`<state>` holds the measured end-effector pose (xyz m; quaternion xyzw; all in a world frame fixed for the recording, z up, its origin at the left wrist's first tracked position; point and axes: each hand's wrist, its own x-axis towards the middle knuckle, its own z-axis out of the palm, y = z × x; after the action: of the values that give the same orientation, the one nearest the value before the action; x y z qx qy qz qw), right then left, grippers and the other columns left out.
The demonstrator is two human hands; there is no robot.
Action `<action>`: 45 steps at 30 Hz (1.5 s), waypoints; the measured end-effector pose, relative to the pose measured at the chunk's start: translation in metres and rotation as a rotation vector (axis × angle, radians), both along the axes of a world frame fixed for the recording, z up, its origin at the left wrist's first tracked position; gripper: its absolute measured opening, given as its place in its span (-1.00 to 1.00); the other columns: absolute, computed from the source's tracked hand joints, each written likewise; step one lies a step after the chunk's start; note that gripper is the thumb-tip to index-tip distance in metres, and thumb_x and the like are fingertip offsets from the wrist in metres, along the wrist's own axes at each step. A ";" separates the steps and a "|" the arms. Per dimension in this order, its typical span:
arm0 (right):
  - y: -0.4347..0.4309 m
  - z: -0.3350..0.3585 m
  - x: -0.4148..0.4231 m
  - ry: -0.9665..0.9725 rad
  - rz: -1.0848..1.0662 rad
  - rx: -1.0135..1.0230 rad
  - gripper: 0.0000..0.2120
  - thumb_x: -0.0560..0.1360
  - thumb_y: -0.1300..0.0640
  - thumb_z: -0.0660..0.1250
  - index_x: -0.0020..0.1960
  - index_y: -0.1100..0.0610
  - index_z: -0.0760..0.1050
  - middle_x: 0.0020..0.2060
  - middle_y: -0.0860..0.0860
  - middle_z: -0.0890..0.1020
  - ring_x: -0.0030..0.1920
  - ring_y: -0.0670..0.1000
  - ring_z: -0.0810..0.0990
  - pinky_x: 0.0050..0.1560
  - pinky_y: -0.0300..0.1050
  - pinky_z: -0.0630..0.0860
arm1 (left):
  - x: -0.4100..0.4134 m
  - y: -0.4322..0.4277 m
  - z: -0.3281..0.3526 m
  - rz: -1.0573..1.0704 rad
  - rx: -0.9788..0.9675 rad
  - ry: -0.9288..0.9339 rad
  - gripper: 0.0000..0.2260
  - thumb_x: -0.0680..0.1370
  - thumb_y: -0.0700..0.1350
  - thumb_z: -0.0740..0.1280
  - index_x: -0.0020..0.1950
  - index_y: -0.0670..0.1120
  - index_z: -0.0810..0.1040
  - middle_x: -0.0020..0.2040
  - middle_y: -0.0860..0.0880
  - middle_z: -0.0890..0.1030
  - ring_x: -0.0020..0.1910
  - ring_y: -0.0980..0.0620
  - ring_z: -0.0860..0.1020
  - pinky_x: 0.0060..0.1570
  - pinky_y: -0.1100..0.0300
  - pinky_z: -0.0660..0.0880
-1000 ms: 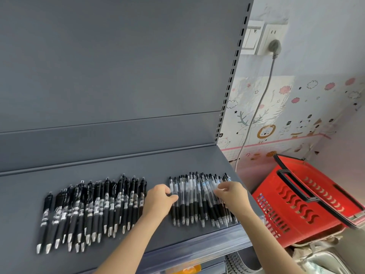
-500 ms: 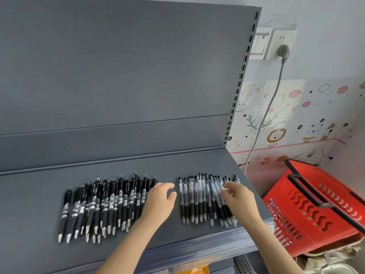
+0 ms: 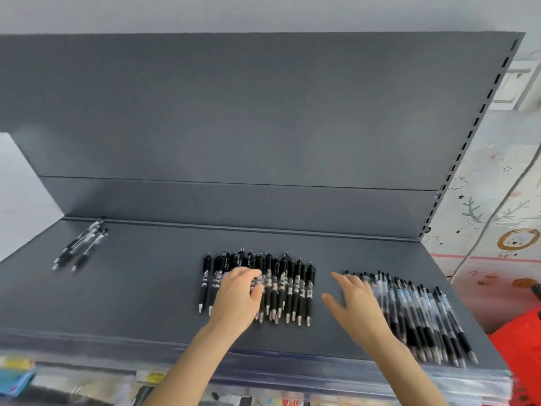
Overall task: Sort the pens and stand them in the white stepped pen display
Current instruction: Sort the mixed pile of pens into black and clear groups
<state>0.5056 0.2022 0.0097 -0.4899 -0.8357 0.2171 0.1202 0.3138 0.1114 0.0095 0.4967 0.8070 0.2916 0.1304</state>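
On the grey shelf (image 3: 152, 300) lie two rows of pens. A row of several black pens (image 3: 289, 285) sits in the middle, and a row of several clear-barrelled pens (image 3: 421, 315) sits to its right. My left hand (image 3: 238, 297) lies over the left part of the black row, fingers curled down onto the pens; blur hides whether it holds any. My right hand (image 3: 354, 303) hovers with spread fingers at the left edge of the clear row. A few more pens (image 3: 80, 249) lie at the far left back of the shelf. No white stepped display is in view.
The shelf's grey back panel (image 3: 263, 127) rises behind the pens. A red basket (image 3: 524, 347) stands low at the right beside a decorated wall (image 3: 497, 218). Blurred packaged goods (image 3: 87, 385) show under the shelf's front edge.
The view has swung left, bringing the far-left pens into sight. My left hand moved from the gap onto the black row. My right hand slid left to the clear row's left edge.
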 end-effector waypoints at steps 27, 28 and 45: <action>-0.151 -0.016 -0.464 -0.049 0.209 -0.201 -0.86 0.58 0.02 0.14 -0.16 -0.04 0.31 -0.12 -0.04 0.35 -0.18 -0.06 0.34 -0.35 -0.35 0.26 | -0.442 -0.159 -0.030 0.407 -0.031 -0.134 -0.67 0.59 -0.15 0.20 0.35 -0.16 0.43 0.32 -0.11 0.45 0.33 -0.05 0.39 0.30 0.17 0.30; -0.152 -0.014 -0.474 -0.063 0.209 -0.204 -0.88 0.58 0.04 0.13 -0.10 0.03 0.35 -0.09 -0.01 0.36 -0.19 -0.05 0.34 -0.36 -0.34 0.27 | -0.446 -0.154 -0.030 0.396 -0.046 -0.134 -0.66 0.59 -0.15 0.20 0.36 -0.17 0.41 0.33 -0.11 0.45 0.33 -0.06 0.39 0.31 0.16 0.31; -0.118 -0.018 -0.515 -0.015 -0.096 -0.326 -0.69 0.38 0.26 0.25 -0.41 0.13 0.15 -0.39 0.04 0.38 -0.38 0.06 0.28 -0.44 -0.21 0.18 | -0.465 -0.073 -0.018 0.212 -0.490 0.034 -0.73 0.50 -0.21 0.29 0.18 -0.23 0.41 0.20 -0.18 0.42 0.15 -0.16 0.47 0.03 0.10 0.46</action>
<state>-0.0099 0.0844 -0.0079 -0.5441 -0.7658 0.3401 0.0430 -0.1513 0.0386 -0.0089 0.3679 0.9030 0.0914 0.2020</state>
